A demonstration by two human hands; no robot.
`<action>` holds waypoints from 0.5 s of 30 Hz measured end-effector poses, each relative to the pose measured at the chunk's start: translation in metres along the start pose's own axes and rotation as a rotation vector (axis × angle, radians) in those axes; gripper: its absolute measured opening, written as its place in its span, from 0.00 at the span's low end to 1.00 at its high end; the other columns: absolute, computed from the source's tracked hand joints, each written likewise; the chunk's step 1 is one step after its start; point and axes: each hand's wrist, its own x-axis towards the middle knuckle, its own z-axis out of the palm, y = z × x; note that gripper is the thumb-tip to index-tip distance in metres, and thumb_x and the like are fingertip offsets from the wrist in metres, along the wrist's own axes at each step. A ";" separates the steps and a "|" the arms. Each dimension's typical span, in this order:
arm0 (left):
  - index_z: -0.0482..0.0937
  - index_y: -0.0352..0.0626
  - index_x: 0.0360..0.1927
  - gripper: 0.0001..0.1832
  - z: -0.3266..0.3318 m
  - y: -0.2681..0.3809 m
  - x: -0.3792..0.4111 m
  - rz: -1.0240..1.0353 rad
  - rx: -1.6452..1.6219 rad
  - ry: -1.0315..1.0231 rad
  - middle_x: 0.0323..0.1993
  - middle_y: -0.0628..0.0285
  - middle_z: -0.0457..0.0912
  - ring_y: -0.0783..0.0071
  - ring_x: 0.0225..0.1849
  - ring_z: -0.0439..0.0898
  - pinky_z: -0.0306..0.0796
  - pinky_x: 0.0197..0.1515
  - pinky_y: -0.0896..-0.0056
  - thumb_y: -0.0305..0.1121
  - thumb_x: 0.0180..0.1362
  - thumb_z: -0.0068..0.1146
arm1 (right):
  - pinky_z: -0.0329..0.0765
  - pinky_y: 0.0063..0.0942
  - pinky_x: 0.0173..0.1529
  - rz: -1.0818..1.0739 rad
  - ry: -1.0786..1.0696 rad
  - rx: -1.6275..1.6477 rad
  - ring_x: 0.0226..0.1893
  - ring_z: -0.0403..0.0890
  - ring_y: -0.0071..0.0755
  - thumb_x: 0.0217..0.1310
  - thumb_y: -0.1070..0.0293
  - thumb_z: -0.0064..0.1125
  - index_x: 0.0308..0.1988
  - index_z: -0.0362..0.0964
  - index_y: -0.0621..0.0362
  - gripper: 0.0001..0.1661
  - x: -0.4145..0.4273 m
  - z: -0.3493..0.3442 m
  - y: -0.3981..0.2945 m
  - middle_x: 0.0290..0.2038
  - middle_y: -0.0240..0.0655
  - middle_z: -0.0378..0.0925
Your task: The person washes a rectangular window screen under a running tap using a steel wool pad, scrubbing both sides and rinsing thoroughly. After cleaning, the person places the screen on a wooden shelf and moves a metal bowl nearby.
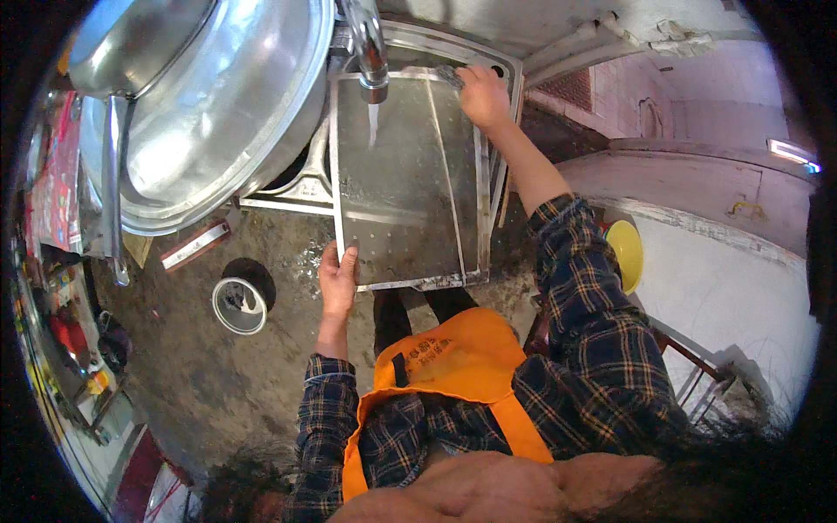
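Note:
A framed mesh screen (399, 176) with a pale metal rim lies across a sink (458, 40), its near end jutting out over the floor. With thumb and fingers my left hand (338, 278) grips the near left corner of the frame. At the far right corner, my right hand (484, 98) holds a grey scouring pad (450, 76), seemingly of steel wool, against the rim. Water runs from a chrome faucet (374, 88) onto the mesh between my hands.
Left of the screen a large metal basin (216, 150) leans in, with a long-handled metal ladle (116, 176) over it. A small round pot (239, 306) stands on the concrete floor (196, 379). A yellow basin (624, 255) is by the white wall, behind my right arm.

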 end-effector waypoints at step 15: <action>0.74 0.37 0.51 0.15 -0.015 0.020 0.018 -0.067 -0.039 -0.101 0.30 0.72 0.76 0.89 0.24 0.65 0.57 0.22 0.84 0.30 0.62 0.57 | 0.74 0.45 0.48 0.048 -0.126 -0.034 0.43 0.76 0.47 0.49 0.70 0.55 0.46 0.76 0.52 0.20 0.018 0.030 -0.076 0.41 0.36 0.76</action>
